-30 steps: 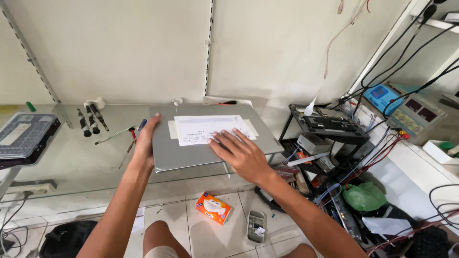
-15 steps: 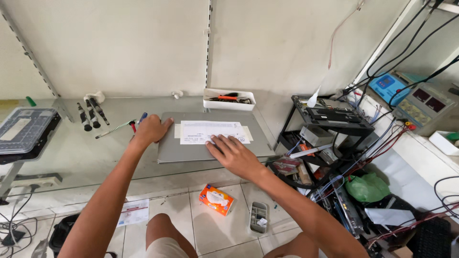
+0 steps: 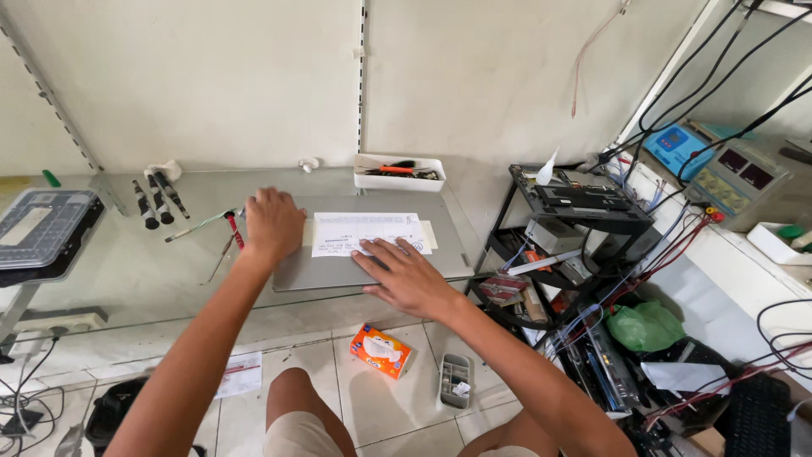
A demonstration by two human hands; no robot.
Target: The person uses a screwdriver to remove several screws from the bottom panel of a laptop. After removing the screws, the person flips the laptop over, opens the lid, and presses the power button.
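Observation:
A closed grey laptop lies flat on the glass tabletop with a white sheet of paper taped on its lid. My left hand rests palm down on the laptop's left edge. My right hand lies flat on the lid near its front edge, fingers spread and touching the lower edge of the paper. Neither hand holds anything.
A red-handled tool and tweezers lie left of the laptop, with black screwdriver bits further left. A white tray of tools stands behind. A grey case sits far left. A black rack, cables and bench instruments crowd the right. An orange box lies on the floor.
The laptop has been slid away from me toward the wall and now lies flat. Both hands stayed on it, the view having tilted up.

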